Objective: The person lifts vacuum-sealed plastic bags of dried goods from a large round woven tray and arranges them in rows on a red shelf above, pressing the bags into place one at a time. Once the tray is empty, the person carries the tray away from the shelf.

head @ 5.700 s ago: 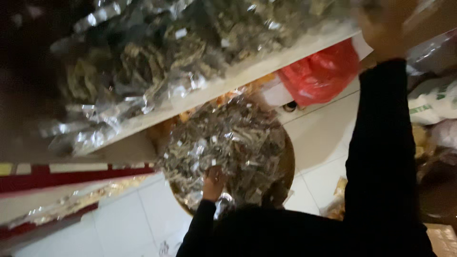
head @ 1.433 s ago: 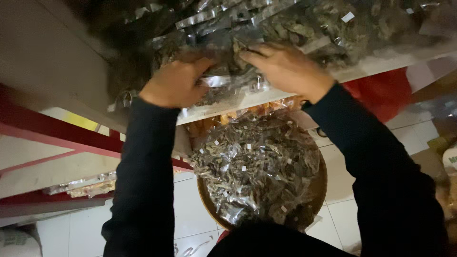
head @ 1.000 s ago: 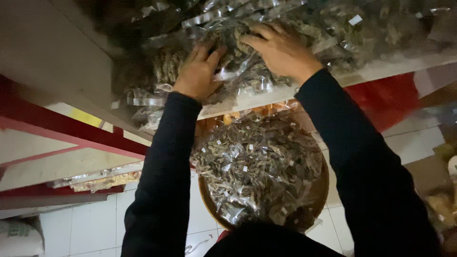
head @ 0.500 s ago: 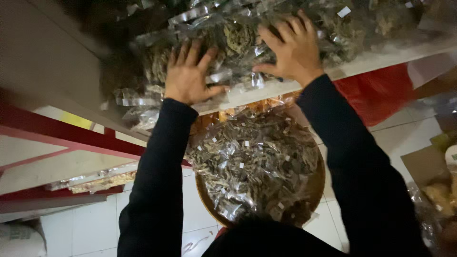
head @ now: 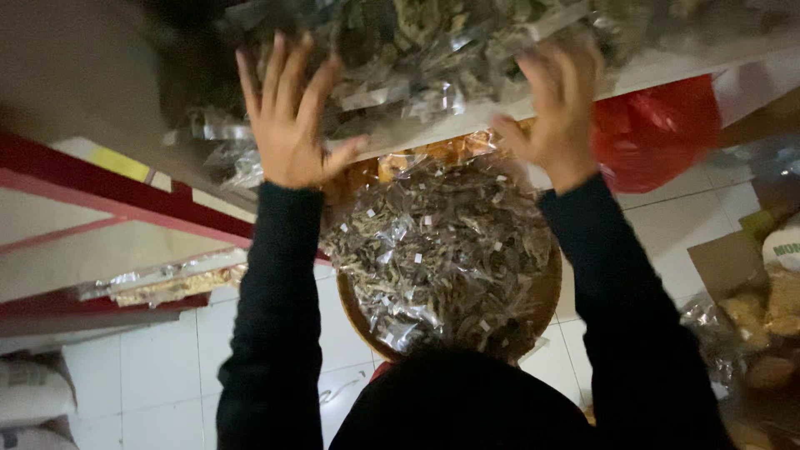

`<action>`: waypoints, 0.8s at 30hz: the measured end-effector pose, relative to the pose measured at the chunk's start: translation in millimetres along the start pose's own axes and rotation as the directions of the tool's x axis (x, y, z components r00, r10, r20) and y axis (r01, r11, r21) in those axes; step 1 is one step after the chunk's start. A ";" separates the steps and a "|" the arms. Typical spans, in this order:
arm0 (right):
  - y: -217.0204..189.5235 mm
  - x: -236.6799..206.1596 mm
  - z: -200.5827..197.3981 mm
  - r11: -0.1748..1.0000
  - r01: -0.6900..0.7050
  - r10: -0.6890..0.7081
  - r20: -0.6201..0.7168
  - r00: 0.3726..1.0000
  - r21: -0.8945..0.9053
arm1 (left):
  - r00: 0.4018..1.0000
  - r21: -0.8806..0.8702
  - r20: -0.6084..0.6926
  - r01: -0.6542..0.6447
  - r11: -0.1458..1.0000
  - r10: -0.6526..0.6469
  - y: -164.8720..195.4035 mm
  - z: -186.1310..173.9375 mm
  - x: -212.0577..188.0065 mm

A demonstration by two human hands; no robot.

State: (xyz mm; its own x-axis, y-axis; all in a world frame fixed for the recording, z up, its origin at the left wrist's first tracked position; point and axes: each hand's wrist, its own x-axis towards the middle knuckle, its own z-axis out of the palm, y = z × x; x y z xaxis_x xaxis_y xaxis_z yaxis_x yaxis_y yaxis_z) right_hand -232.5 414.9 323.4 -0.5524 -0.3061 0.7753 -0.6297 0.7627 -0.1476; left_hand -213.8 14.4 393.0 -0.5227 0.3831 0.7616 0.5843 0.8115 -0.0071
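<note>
Head view: I see both hands splayed flat, gripping nothing.
L hand [head: 287,125]: on packets [head: 417,50] at shelf edge [head: 500,112].
R hand [head: 554,104]: same.
Room: basket [head: 442,267] below.

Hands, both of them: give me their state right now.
Left hand: open, fingers spread, pressed on the clear packets on the shelf.
Right hand: open, flat on the same packets, holding nothing.

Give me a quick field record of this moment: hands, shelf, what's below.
left hand: open, fingers spread, flat against clear packets piled on the shelf
right hand: open, pressed on the same pile near the shelf edge
below: round basket heaped with similar packets, on a white tiled floor
side: red plastic bag under the shelf
</note>
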 end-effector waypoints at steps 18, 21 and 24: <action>-97.3 -375.8 87.1 0.649 -0.471 0.726 0.672 0.147 -0.597 | -0.175 0.505 0.579 0.844 0.182 -0.796 149.7 152.6 -401.8; -72.0 -364.2 92.5 0.669 -0.431 0.688 0.724 0.051 -0.605 | -0.322 0.585 0.438 0.811 -0.006 -0.840 115.5 156.9 -391.8; -60.0 -352.9 95.8 0.779 -0.342 0.581 0.810 0.080 -0.526 | -0.458 0.539 0.432 0.822 -0.185 -0.777 96.7 158.4 -391.6</action>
State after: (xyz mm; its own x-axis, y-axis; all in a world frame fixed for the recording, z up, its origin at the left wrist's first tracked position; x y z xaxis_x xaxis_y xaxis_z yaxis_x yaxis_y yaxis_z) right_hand -52.1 422.6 -0.2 -0.8522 -0.0424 -0.5214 -0.0148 0.9983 -0.0570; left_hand -50.9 12.7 -8.5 -0.4828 -0.6153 -0.6231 -0.8721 0.4028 0.2780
